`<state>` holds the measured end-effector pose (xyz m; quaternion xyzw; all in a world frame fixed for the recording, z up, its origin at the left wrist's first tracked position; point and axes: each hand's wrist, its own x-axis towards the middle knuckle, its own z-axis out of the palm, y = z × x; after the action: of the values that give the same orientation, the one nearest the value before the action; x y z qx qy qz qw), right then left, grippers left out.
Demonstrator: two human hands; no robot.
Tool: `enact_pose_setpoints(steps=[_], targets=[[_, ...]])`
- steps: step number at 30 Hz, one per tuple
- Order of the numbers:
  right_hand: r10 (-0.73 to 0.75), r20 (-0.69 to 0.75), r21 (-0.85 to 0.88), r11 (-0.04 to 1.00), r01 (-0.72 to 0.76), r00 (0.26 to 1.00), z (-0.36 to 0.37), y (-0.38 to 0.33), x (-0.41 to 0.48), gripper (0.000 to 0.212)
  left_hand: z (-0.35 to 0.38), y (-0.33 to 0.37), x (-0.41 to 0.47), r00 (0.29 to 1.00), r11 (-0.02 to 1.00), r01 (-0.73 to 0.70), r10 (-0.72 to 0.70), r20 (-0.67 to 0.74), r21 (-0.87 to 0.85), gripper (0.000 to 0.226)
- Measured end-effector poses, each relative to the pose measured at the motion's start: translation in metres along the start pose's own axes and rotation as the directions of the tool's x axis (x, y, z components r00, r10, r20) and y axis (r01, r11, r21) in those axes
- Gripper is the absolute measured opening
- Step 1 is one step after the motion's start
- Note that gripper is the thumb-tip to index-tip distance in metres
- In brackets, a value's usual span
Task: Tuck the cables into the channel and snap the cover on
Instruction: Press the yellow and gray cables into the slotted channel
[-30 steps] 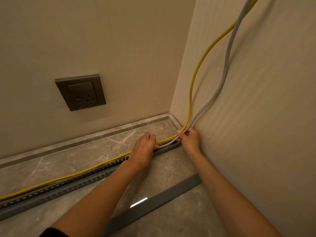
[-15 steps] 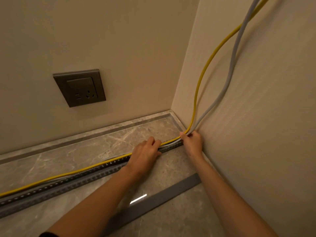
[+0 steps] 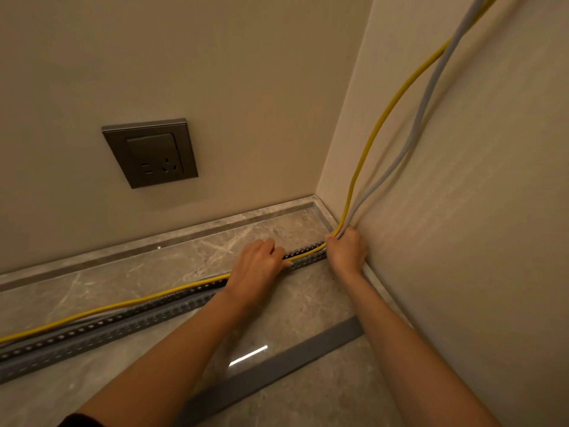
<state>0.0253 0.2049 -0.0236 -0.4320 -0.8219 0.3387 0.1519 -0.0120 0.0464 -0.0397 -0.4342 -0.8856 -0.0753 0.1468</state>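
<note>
A grey slotted channel (image 3: 129, 322) runs across the marble floor toward the corner. A yellow cable (image 3: 374, 134) and a grey cable (image 3: 426, 109) come down the right wall and bend into the channel's end. My right hand (image 3: 346, 252) grips both cables at that bend, against the wall. My left hand (image 3: 257, 269) lies over the channel a little to the left, its fingers pressing the cables down. Further left the yellow cable rides along the channel's far edge. The flat grey cover (image 3: 277, 368) lies loose on the floor, nearer to me.
A dark wall socket (image 3: 151, 152) sits on the back wall above the floor. A marble skirting ledge (image 3: 184, 234) runs along the foot of the back wall. The right wall (image 3: 477, 241) stands close beside my right arm.
My left hand slid a little right along the channel toward the corner. My right hand kept its grip at the bend. Between the hands the cables now lie lower in the channel.
</note>
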Motion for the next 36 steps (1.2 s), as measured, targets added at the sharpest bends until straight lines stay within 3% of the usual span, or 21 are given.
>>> enact_pose_setpoints(steps=[3,6,9,12,17,23,24,26,27,29,31,32,34,36], targets=[[-0.002,-0.004,-0.067,0.998,0.002,1.0,0.003,-0.005,0.001,0.026,-0.007,-0.009,-0.003,1.0,0.997,0.001,-0.002,0.022,0.075,0.023],[0.01,-0.022,-0.082,0.997,-0.012,1.0,0.005,-0.007,0.001,0.027,-0.018,-0.009,-0.006,0.964,0.989,0.076,-0.106,0.244,0.128,0.017],[0.031,-0.037,-0.054,0.998,-0.033,0.999,0.007,-0.009,0.0,0.027,-0.017,-0.013,-0.008,0.907,0.973,0.213,-0.23,0.353,0.085,0.023],[0.05,-0.052,-0.017,0.999,-0.051,0.997,0.01,-0.012,-0.004,0.027,-0.023,-0.017,-0.019,0.903,0.95,0.306,-0.308,0.298,0.056,0.033],[0.044,-0.057,0.077,0.996,-0.039,0.997,0.014,-0.007,-0.012,0.029,-0.031,-0.031,-0.058,0.935,0.93,0.352,-0.344,0.089,-0.108,0.028],[0.102,-0.157,0.293,0.955,-0.052,0.982,0.024,0.003,-0.031,0.052,-0.023,-0.029,-0.075,0.927,0.925,0.375,-0.375,0.0,-0.061,0.036],[0.071,-0.231,0.257,0.966,-0.01,0.97,0.025,0.004,-0.042,0.053,-0.022,-0.029,-0.075,0.927,0.925,0.374,-0.376,-0.01,-0.067,0.036],[-0.159,-0.346,0.095,0.975,0.203,0.925,0.029,0.005,-0.063,0.045,-0.023,-0.029,-0.073,0.925,0.922,0.379,-0.381,0.0,-0.076,0.034],[-0.334,-0.317,0.022,0.933,0.359,0.888,0.031,0.003,-0.072,0.039,-0.023,-0.029,-0.073,0.923,0.92,0.384,-0.384,0.017,-0.08,0.032],[-0.622,0.004,-0.01,0.783,0.622,0.783,0.035,-0.005,-0.08,0.035,-0.023,-0.028,-0.073,0.922,0.915,0.388,-0.385,0.045,-0.111,0.028],[-0.654,0.424,0.01,0.695,0.719,0.626,0.034,-0.012,-0.079,0.039,-0.026,-0.028,-0.072,0.911,0.893,0.412,-0.409,0.053,-0.179,0.024],[-0.626,0.546,0.002,0.667,0.745,0.558,0.034,-0.015,-0.076,0.039,-0.026,-0.028,-0.072,0.899,0.876,0.436,-0.433,0.059,-0.205,0.026],[-0.597,0.642,-0.008,0.622,0.783,0.481,0.034,-0.017,-0.071,0.04,-0.026,-0.029,-0.07,0.889,0.862,0.458,-0.45,0.086,-0.22,0.031],[-0.612,0.65,-0.032,0.571,0.821,0.451,0.037,-0.015,-0.067,0.041,-0.029,-0.031,-0.068,0.878,0.842,0.477,-0.464,0.113,-0.251,0.032]])
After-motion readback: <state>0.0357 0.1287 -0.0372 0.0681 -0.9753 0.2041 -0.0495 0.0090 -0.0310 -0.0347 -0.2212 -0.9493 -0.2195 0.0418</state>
